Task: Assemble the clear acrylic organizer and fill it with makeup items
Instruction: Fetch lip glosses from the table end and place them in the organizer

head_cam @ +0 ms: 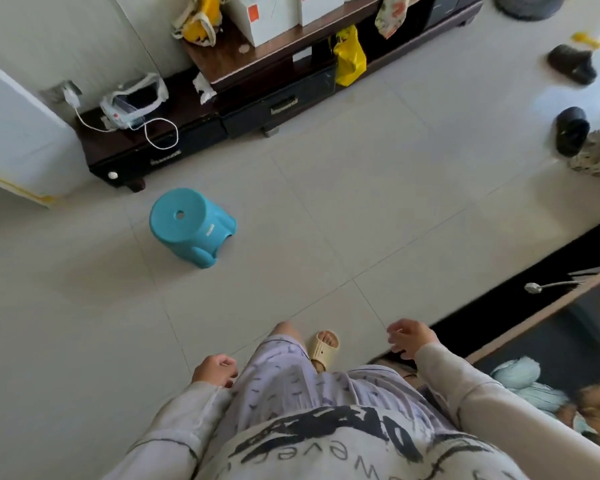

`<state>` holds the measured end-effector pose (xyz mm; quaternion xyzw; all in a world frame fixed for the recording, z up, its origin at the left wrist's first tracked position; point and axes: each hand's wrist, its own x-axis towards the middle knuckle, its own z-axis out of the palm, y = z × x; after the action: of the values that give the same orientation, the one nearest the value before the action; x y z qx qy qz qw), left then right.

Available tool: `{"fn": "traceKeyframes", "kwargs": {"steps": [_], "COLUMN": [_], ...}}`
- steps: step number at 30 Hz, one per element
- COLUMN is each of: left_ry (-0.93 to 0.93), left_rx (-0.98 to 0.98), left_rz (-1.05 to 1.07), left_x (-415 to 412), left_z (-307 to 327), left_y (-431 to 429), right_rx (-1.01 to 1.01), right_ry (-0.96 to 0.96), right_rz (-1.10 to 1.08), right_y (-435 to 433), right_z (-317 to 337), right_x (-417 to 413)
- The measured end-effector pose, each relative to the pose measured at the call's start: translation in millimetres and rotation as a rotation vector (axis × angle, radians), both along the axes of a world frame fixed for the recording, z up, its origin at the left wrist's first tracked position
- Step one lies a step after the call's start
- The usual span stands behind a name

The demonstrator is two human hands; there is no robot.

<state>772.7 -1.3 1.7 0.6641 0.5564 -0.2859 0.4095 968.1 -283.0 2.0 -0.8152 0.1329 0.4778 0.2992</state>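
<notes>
Where the person stands: tile floor (326, 202), one foot forward in a beige slipper (323, 348)
Left hand (215, 370): low by the left thigh, fingers loosely curled, holding nothing
Right hand (411, 337): out to the right, near the counter's near corner, fingers spread and relaxed, holding nothing
Organizer: can't tell where it is; nothing in this view reads as clear acrylic
Counter (541, 311): dark with a wood rim, lower right; a white plug (533, 287) on a thin lead shows against its dark side; things at its near end are too blurred to name
Stool (191, 225): blue plastic, upright on the floor, ahead and to the left, well apart from both hands
Cabinet (281, 109): low, dark, along the far wall
Boxes (267, 15): white, on the cabinet's upper shelf
Yellow bag (349, 57): at the cabinet front, under that shelf
Clear bag (136, 98): on the cabinet's left end
Charger (70, 97): in the wall socket left of the cabinet, its white cable (160, 133) looping over the cabinet top
Dark slippers (572, 64): two on the floor at far right, apart from each other
</notes>
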Motion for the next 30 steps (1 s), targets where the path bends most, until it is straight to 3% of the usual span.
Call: {"fn": "traceKeyframes", "kwargs": {"steps": [6, 20, 30], "left_ry": [-0.026, -0.094, -0.023], "left_rx": [-0.060, -0.154, -0.216], "left_rz": [-0.149, -0.821, -0.979], "left_x": [107.3, 462.3, 568.1], "left_z": [-9.8, -2.1, -11.7], "left_y": [26.7, 20.9, -48.0], "right_rx": [-0.018, -0.180, -0.166], "right_ry": [-0.017, 0.061, 0.092], "right_rz": [-0.206, -0.869, -1.121], "right_y": [-9.8, -8.8, -31.0], "right_z": [-1.5, -6.6, -13.5], "right_x": [45.3, 88.1, 152.8]}}
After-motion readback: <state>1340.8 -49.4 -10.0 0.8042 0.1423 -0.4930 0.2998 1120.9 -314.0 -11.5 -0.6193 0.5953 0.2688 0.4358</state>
